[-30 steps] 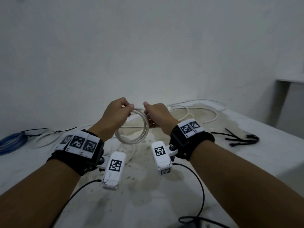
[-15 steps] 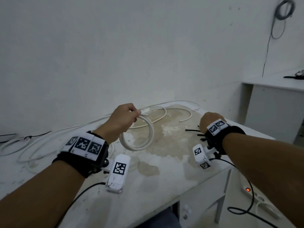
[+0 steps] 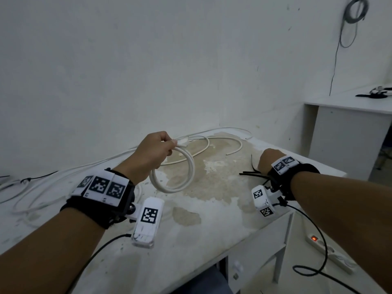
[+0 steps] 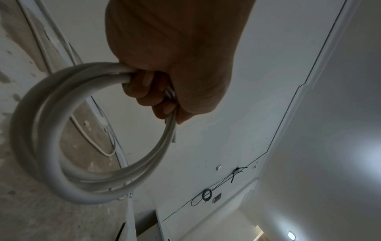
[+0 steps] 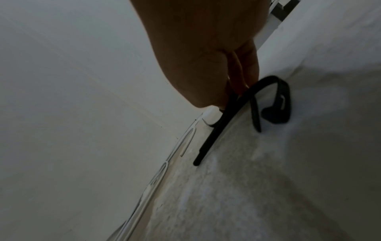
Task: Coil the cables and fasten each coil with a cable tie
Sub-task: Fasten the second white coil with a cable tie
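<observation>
2 hands are sharing the work here: the left hand (image 3: 153,153) is curling its fingers (image 4: 144,84) tight around the top of the white cable coil (image 3: 172,170), its grip closed on several loops gathered together, so that the coil is hanging in the air above the surface (image 3: 212,230). A short free end of the cable is sticking out just past the fingers. The right hand (image 3: 267,162), well apart from the left, is reaching down to the black cable ties (image 3: 250,175) lying near the right edge of the surface, and the right wrist view is showing its fingertips (image 5: 243,81) narrowed to a pinch on 1 black tie (image 5: 222,120), with another curled tie lying just beside it. Judging from this, the coiling of this cable is looking finished and the step in hand is fetching a tie. The next move is probably calling for lifting that 1 tie free of its neighbours, carrying it to the coil, and threading it around the bundled loops beside the left fingers while they are keeping the loops from springing apart. More loose white cables (image 3: 222,145) are lying on the surface towards the wall.
</observation>
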`<state>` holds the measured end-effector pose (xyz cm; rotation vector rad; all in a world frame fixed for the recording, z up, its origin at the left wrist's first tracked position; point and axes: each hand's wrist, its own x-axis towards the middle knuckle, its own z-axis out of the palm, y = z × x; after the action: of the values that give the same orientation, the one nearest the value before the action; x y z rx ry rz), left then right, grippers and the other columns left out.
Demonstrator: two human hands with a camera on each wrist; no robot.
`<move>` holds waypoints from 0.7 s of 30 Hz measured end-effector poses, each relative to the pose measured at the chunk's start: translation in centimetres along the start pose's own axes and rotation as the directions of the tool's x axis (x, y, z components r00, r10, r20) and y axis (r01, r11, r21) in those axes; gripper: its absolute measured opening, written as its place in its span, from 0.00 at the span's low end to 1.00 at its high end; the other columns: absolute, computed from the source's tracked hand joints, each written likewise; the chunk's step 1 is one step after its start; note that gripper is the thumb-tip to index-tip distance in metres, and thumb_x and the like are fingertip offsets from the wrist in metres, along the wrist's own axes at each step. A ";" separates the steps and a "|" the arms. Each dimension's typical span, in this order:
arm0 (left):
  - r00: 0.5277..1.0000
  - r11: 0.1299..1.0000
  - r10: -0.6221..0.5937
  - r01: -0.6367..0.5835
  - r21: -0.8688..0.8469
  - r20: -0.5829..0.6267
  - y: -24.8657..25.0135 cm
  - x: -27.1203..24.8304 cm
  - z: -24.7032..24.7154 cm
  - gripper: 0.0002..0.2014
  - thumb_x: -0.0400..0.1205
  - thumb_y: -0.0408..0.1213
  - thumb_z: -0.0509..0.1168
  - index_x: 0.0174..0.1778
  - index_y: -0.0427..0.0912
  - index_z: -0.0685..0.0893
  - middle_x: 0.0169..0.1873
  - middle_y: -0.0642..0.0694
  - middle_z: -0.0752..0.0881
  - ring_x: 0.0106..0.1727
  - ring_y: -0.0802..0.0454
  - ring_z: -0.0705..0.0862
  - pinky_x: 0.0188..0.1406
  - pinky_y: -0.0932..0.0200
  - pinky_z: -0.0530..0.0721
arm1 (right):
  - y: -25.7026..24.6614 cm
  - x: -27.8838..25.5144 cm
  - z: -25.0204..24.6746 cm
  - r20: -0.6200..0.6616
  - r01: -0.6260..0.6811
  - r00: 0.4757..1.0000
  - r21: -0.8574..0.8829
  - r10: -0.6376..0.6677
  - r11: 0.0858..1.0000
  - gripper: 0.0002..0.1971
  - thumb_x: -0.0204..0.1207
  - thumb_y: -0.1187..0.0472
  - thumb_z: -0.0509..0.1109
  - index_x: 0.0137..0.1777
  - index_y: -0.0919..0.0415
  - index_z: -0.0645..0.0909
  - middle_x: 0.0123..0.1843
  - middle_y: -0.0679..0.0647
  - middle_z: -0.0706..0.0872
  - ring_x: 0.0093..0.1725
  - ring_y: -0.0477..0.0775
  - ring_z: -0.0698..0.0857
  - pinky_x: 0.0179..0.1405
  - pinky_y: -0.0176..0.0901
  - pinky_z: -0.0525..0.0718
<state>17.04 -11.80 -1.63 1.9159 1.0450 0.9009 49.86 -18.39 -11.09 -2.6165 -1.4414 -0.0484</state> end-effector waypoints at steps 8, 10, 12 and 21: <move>1.000 1.000 -0.015 0.015 -0.003 0.000 -0.5 0.1 -0.1 0.13 0.85 0.38 0.64 0.34 0.42 0.77 0.25 0.47 0.75 0.20 0.55 0.64 0.20 0.63 0.60 | -2.1 0.4 0.3 -0.093 0.005 0.996 0.067 0.001 0.998 0.12 0.81 0.58 0.64 0.38 0.62 0.80 0.49 0.59 0.89 0.42 0.57 0.84 0.39 0.41 0.79; 1.000 1.000 -0.022 0.022 0.000 -0.007 -0.7 0.1 -0.4 0.12 0.85 0.38 0.64 0.34 0.42 0.77 0.25 0.47 0.75 0.20 0.55 0.64 0.20 0.63 0.60 | -2.8 1.2 0.4 -0.135 0.014 0.991 0.082 -0.003 0.997 0.13 0.79 0.53 0.67 0.36 0.59 0.76 0.48 0.58 0.89 0.38 0.54 0.79 0.34 0.40 0.74; 1.000 1.000 -0.027 0.027 -0.005 -0.009 -0.9 0.1 -0.7 0.13 0.85 0.38 0.64 0.34 0.42 0.77 0.25 0.48 0.75 0.20 0.55 0.63 0.19 0.63 0.60 | -3.3 1.9 0.3 -0.146 0.039 0.989 0.084 -0.026 0.996 0.12 0.78 0.52 0.68 0.37 0.58 0.76 0.47 0.56 0.89 0.36 0.53 0.77 0.31 0.38 0.71; 0.999 0.999 -0.029 0.029 -0.020 -0.020 -1.5 0.5 -1.2 0.12 0.85 0.37 0.64 0.34 0.42 0.77 0.26 0.47 0.75 0.19 0.55 0.64 0.19 0.63 0.60 | -6.0 2.1 -1.7 -0.241 0.116 0.967 0.124 -0.083 0.985 0.10 0.78 0.56 0.71 0.54 0.62 0.86 0.55 0.58 0.88 0.55 0.61 0.86 0.51 0.47 0.83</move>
<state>15.77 -10.44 -2.28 1.8743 1.0695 0.9133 46.00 -13.74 -8.44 -2.3366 -1.4363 -0.2532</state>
